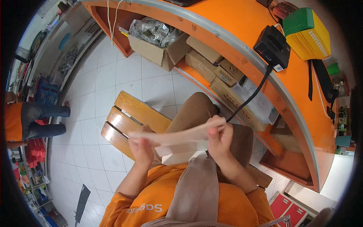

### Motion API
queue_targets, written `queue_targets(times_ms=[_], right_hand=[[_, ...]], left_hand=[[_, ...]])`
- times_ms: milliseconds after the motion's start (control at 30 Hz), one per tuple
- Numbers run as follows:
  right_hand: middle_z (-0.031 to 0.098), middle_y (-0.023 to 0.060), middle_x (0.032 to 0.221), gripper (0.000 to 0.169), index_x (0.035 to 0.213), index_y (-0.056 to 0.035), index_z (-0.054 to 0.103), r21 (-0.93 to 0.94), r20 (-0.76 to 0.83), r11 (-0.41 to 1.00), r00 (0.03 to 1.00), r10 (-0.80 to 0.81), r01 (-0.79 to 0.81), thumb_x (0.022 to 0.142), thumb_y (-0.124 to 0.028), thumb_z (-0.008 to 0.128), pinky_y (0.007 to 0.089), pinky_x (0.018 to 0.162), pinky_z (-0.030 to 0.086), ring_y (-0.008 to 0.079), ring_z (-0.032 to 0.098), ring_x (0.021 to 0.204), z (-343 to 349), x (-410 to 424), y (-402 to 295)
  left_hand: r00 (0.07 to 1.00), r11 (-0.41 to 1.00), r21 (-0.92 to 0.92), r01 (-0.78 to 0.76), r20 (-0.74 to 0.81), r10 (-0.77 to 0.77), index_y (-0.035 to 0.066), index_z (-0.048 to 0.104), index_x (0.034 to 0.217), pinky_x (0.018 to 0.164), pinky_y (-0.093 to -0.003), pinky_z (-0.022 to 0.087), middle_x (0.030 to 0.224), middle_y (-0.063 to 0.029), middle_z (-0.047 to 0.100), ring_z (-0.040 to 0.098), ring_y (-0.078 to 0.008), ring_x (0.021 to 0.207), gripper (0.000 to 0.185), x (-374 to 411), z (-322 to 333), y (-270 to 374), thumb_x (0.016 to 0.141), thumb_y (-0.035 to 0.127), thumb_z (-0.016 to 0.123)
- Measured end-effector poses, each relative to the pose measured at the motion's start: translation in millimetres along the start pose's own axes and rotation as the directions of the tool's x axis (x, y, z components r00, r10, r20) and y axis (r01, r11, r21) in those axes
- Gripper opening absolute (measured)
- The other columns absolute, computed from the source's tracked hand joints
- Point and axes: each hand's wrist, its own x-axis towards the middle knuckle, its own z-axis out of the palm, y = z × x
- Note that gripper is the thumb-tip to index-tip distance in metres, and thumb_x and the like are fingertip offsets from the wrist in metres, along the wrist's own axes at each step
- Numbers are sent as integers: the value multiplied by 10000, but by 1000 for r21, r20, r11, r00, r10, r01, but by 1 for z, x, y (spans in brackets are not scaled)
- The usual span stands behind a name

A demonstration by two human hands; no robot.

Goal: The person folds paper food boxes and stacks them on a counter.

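Observation:
My left hand (142,147) and my right hand (220,137) grip opposite ends of a pale sheet (175,136), thumbs towards me. The sheet sags slightly between them and is motion-blurred; it looks like paper or thin card. Its right end is raised higher in the picture than its left. Below it, at my lap, lies a white folded piece (184,154) that resembles paper or an open carton, partly covered by the sheet. My thighs (195,113) in brown cloth are spread beneath the hands.
A slatted wooden bench (141,113) is under me. The orange counter (241,22) curves ahead and right, bearing a black device (272,46) with a hanging cable. Cardboard boxes (153,54) sit beneath it. At far left a person (42,116) stands by shelves.

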Motion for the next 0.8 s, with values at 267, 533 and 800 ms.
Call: queue_targets(times_ms=[267,533,800], right_hand=[[607,263,748,598,935,118,563,-377,-92,872,950,300,-312,869,-474,511,428,667,463,403,607,737,16,14,23],[606,281,789,579,903,99,574,-445,-120,800,912,392,-403,878,-473,490,429,712,459,410,602,776,20,1,42],[593,291,782,539,904,83,582,-435,-73,803,905,419,-407,887,-447,485,447,683,443,443,579,769,17,-13,40]], left_hand=[[887,871,165,462,-69,-457,-110,524,1079,769,-306,452,1003,-131,586,556,-178,892,630,20,14,-26,875,485,508],[863,856,119,504,-101,-494,-127,544,1042,767,-309,451,947,-140,600,559,-193,878,656,9,16,-36,861,503,522],[835,826,123,549,-100,-540,-107,523,1099,801,-314,446,1022,-157,585,558,-205,923,599,-3,4,-78,870,447,538]])
